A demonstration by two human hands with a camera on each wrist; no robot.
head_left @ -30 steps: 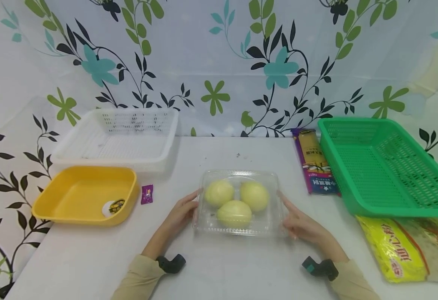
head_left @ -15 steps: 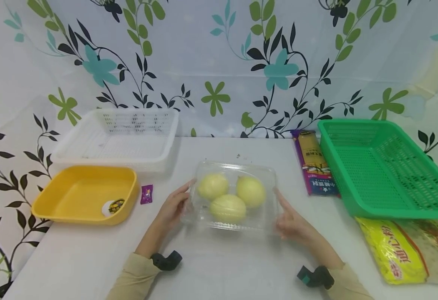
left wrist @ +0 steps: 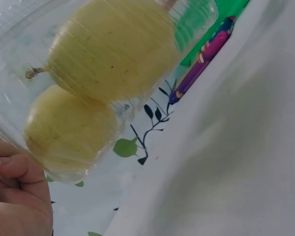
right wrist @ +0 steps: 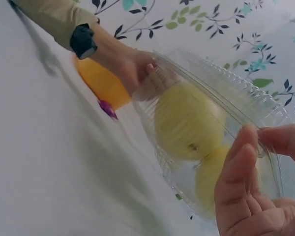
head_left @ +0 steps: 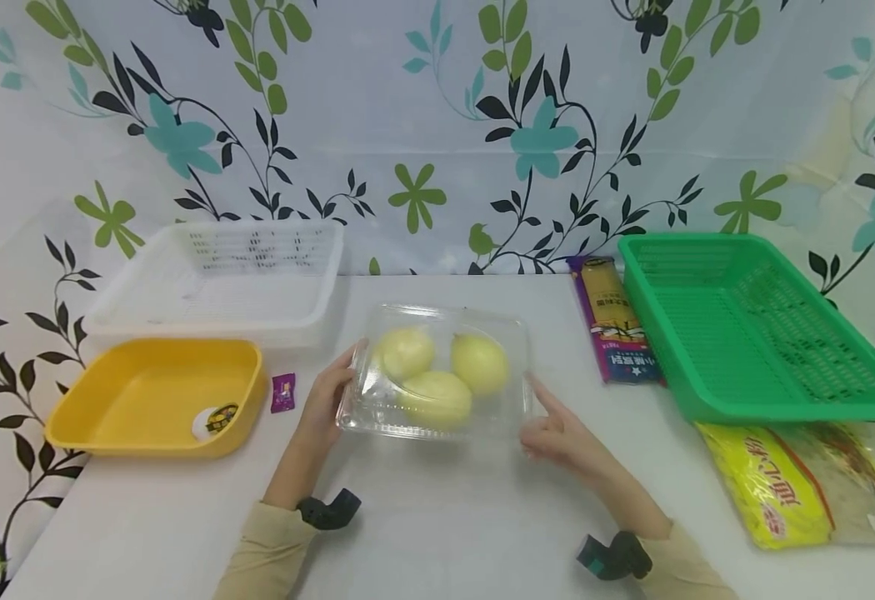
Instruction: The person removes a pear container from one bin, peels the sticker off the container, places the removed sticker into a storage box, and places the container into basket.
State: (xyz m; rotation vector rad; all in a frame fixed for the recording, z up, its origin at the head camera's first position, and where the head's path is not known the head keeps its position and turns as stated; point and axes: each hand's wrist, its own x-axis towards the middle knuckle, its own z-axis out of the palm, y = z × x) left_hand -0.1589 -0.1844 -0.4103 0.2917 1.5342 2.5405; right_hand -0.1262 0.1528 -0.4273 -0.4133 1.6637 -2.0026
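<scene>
A clear plastic clamshell box with three pale yellow pears inside is held up over the white table, its lid down. On its left side, my left hand grips the edge, with curled fingers showing in the left wrist view. Across from it, my right hand pinches the right rim between thumb and finger, as the right wrist view also shows. A brown stem sticks out from one pear in the left wrist view. The box's underside faces that camera, well off the tabletop.
At left stand a white basket and a yellow tray holding a small round item, beside a purple packet. At right lie a pasta pack, a green basket and a yellow food bag.
Both hands have lifted the box from the table and moved it left and away. It now tilts slightly, and the pears inside have shifted a little.
</scene>
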